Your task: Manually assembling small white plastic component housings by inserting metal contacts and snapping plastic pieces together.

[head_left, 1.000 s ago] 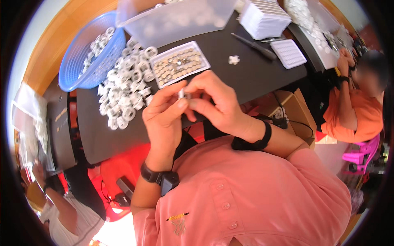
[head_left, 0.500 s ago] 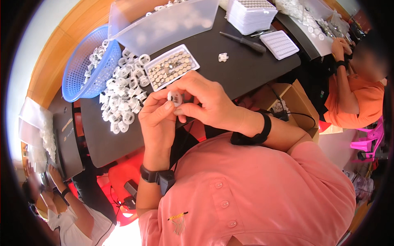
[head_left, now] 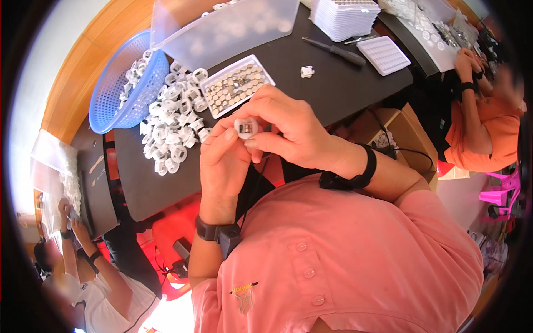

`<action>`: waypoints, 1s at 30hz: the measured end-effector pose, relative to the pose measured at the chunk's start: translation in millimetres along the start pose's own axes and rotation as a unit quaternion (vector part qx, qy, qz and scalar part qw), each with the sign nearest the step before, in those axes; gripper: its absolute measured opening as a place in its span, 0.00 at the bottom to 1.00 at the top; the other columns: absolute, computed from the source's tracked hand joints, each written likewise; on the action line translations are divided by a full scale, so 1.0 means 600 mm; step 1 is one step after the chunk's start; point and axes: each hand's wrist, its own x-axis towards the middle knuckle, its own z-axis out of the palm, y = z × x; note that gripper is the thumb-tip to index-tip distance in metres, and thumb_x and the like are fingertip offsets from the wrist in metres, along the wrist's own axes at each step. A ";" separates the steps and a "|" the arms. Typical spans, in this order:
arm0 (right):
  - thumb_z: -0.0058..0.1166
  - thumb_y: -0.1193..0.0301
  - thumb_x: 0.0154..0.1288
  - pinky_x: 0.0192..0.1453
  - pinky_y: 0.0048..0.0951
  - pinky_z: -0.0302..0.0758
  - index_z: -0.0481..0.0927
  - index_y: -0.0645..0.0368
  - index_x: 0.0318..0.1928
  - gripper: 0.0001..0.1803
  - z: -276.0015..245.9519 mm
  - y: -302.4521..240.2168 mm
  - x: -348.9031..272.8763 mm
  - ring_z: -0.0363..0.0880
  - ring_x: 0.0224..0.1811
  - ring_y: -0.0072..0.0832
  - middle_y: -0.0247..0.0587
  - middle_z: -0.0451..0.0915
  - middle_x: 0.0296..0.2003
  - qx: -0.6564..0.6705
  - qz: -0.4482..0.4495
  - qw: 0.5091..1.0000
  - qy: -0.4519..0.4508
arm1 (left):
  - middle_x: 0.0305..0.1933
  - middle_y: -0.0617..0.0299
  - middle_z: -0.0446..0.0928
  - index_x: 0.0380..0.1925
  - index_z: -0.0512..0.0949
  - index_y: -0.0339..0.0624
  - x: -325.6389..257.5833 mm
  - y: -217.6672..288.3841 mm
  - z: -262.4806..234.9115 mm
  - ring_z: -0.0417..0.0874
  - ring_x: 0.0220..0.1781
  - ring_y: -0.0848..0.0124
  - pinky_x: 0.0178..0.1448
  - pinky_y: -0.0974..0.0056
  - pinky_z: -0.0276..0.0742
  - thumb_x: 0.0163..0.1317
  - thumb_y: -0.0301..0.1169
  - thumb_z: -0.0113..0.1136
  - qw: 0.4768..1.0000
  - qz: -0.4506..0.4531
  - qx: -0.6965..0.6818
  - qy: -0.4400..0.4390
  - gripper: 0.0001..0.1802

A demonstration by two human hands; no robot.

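A small white round plastic piece (head_left: 245,129) with a dark slot and coppery bits is pinched between both my hands above the table's near edge. My left hand (head_left: 225,161) grips it from the left with thumb and fingers. From the right, my right hand (head_left: 291,125) closes on it, thumb below and index finger arched over the top. Just beyond my fingers lies a white tray (head_left: 268,76) of round silver button cells. To its left is a heap of similar white plastic pieces (head_left: 172,119).
Behind the heap stand a blue perforated basket (head_left: 105,108) and a clear plastic bin (head_left: 227,39). Farther right are one loose white piece (head_left: 307,71), a screwdriver (head_left: 348,56), stacked white trays (head_left: 341,25) and a single tray (head_left: 384,55). Co-workers sit on both sides.
The plastic piece has turned in my fingers, so its slot and coppery bits now show more plainly. The whole view has shifted slightly. The left co-worker's hands have moved.
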 end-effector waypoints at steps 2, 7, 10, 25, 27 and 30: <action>0.63 0.75 0.56 0.35 0.34 0.78 0.81 0.55 0.45 0.14 0.007 -0.003 -0.001 0.81 0.32 0.37 0.39 0.76 0.37 -0.011 -0.006 1.000 0.005 | 0.45 0.49 0.81 0.52 0.78 0.30 -0.003 0.000 -0.015 0.81 0.38 0.64 0.33 0.64 0.78 0.67 0.32 0.59 1.000 -0.002 0.008 0.002 0.19; 0.64 0.76 0.59 0.35 0.25 0.75 0.84 0.59 0.44 0.11 -0.085 0.019 0.028 0.79 0.31 0.22 0.36 0.78 0.33 -0.195 0.000 0.981 0.004 | 0.43 0.48 0.80 0.51 0.77 0.36 -0.003 0.003 -0.031 0.80 0.38 0.61 0.28 0.65 0.71 0.64 0.34 0.61 1.000 0.014 -0.015 0.015 0.18; 0.61 0.78 0.59 0.39 0.30 0.77 0.84 0.60 0.40 0.08 -0.185 0.046 0.058 0.82 0.32 0.32 0.40 0.82 0.33 -0.343 0.066 0.937 -0.001 | 0.43 0.48 0.80 0.51 0.78 0.37 -0.002 0.002 -0.033 0.80 0.38 0.61 0.27 0.65 0.71 0.64 0.34 0.61 0.999 0.014 -0.029 -0.007 0.18; 0.60 0.73 0.60 0.44 0.41 0.78 0.86 0.46 0.42 0.10 -0.212 0.105 0.074 0.82 0.42 0.40 0.36 0.79 0.40 -0.490 0.046 0.843 -0.215 | 0.40 0.48 0.75 0.50 0.77 0.34 -0.012 0.001 -0.019 0.75 0.35 0.62 0.26 0.68 0.69 0.65 0.36 0.61 0.999 0.031 -0.019 -0.011 0.19; 0.61 0.74 0.61 0.42 0.41 0.76 0.82 0.50 0.40 0.07 -0.213 0.104 0.075 0.82 0.41 0.39 0.37 0.79 0.40 -0.492 0.042 0.841 -0.219 | 0.40 0.48 0.75 0.50 0.77 0.34 -0.013 0.001 -0.020 0.75 0.35 0.62 0.26 0.68 0.69 0.65 0.36 0.61 0.999 0.031 -0.015 -0.017 0.19; 0.61 0.75 0.60 0.40 0.40 0.75 0.80 0.52 0.37 0.06 -0.212 0.102 0.084 0.81 0.38 0.39 0.38 0.79 0.38 -0.450 0.073 0.865 -0.210 | 0.40 0.47 0.75 0.50 0.77 0.34 -0.013 0.001 -0.022 0.75 0.35 0.62 0.26 0.68 0.69 0.65 0.37 0.61 0.999 0.035 -0.005 -0.016 0.20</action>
